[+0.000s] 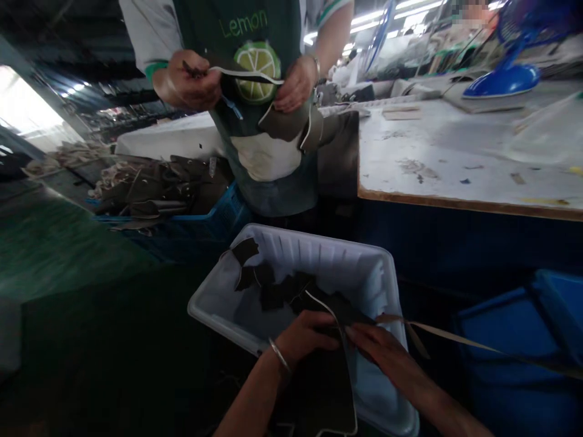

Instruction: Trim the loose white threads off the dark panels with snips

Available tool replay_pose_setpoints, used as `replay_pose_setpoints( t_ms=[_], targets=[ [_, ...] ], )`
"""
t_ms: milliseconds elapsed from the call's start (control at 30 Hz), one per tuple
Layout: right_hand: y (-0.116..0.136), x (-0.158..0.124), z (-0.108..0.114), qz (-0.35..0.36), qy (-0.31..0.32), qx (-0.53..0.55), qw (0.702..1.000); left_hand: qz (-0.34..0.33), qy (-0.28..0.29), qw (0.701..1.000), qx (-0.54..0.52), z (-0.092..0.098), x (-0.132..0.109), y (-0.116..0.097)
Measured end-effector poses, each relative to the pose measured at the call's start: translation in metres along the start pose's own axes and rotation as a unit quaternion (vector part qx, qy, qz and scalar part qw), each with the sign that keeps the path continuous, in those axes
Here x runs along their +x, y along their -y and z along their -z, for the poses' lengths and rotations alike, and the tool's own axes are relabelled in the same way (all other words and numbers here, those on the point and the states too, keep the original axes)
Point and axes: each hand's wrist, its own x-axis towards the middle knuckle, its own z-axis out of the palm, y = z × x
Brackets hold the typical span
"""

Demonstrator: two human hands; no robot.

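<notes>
- Over a pale bin [328,258], a worker's left hand [312,337] pinches a dark sheet [319,388] near its pale edge.
- The right hand [376,343] meets that edge from the other side, fingers extended (whether they grip, one cannot tell).
- The sheet's long axis runs from bin toward wearer, its broad part below the left hand, the nearer one.

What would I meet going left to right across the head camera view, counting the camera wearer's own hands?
Blue crate heaped with dark pieces → silver bangle on the left wrist → left hand → right hand → blue container at lower right.
</notes>
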Motion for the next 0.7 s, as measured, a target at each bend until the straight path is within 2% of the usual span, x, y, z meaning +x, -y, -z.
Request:
replay_pose_setpoints(
  t_ms=[100,167,267,367,467,533,567,700],
  targets=[
    [-0.018,0.013,0.001,0.023,-0.025,-0.041,0.999,-0.054,0.024,0.998,0.013,0.005,0.016,0.023],
    [-0.033,0.021,0.001,0.040,-0.044,-0.035,0.998,-0.065,0.016,0.998,0.020,0.007,0.026,0.042],
    [-0.057,0.028,-0.006,0.050,-0.072,0.002,0.996,-0.064,-0.063,0.995,0.050,0.007,0.039,0.073],
    [-0.076,0.023,-0.020,0.048,-0.030,0.067,0.996,-0.084,-0.162,0.977,0.114,0.003,0.043,0.100],
    [-0.089,0.011,-0.029,0.043,0.050,0.180,0.982,-0.115,-0.178,0.968,0.131,-0.002,0.031,0.113],
    [-0.094,0.004,-0.023,0.040,0.079,0.235,0.968,-0.132,-0.147,0.972,0.125,-0.001,0.015,0.114],
    [-0.096,0.002,-0.016,0.036,0.076,0.253,0.964,-0.125,-0.113,0.978,0.124,0.001,0.006,0.113],
    [-0.096,-0.001,0.023,0.040,-0.022,0.319,0.947,-0.042,0.064,0.994,0.082,0.006,-0.024,0.115]
  ],
)
